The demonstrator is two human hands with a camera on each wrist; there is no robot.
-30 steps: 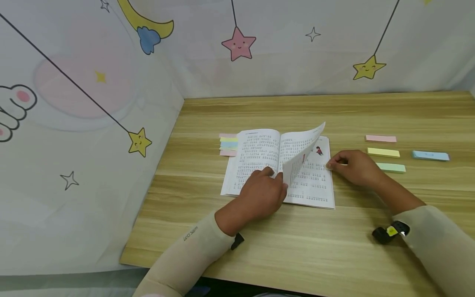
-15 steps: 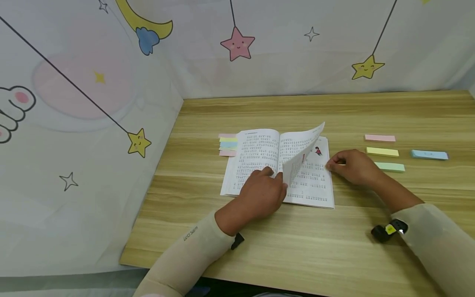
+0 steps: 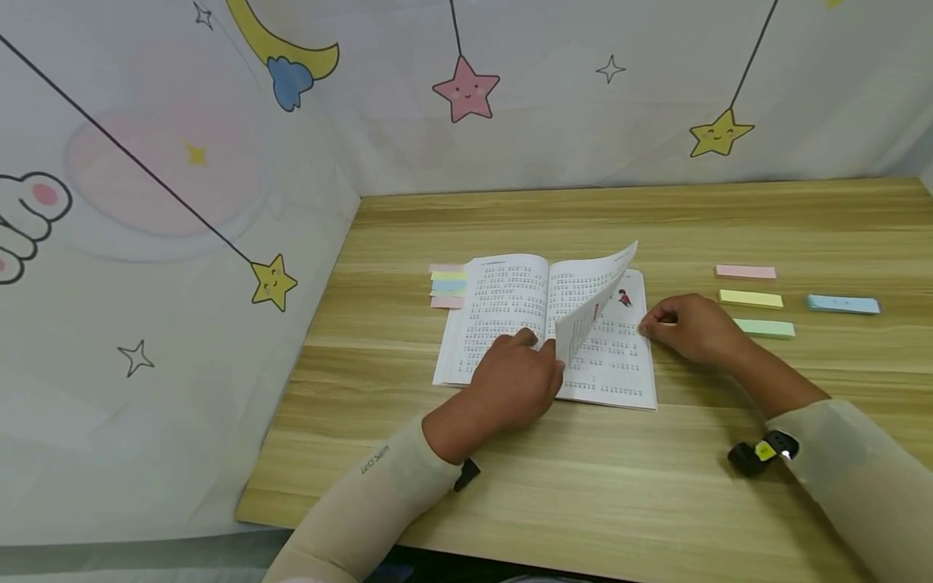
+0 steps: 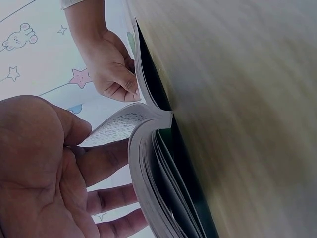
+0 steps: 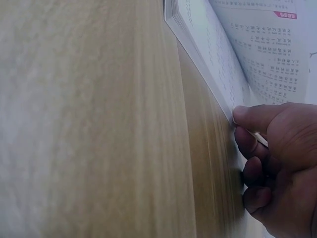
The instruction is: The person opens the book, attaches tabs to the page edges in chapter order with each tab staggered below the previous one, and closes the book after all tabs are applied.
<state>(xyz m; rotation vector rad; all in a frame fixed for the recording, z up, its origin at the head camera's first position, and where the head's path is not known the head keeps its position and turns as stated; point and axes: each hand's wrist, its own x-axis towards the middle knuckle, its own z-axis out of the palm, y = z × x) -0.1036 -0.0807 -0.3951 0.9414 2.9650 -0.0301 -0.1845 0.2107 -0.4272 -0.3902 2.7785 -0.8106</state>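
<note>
An open book point(image 3: 503, 283) with printed text lies on the wooden table. One page point(image 3: 583, 316) stands raised near its middle. My left hand point(image 3: 516, 380) rests its fingers on the left-hand pages, and the raised page is pinched between its thumb point(image 4: 74, 128) and index finger. Pink, yellow and blue tabs point(image 3: 448, 285) stick out past the book's left edge. My right hand point(image 3: 692, 328) pinches the right edge of the lower page with thumb point(image 5: 252, 117) and index finger, other fingers curled. A pale sliver point(image 5: 261, 140) shows between them; I cannot tell what it is.
Right of the book lie sticky-note pads: pink point(image 3: 746, 272), yellow point(image 3: 751, 300), green point(image 3: 765, 328) partly behind the right hand, and blue point(image 3: 843, 304) farther right. A white curtain point(image 3: 554, 146) with stars borders the table point(image 3: 437, 219) at back and left.
</note>
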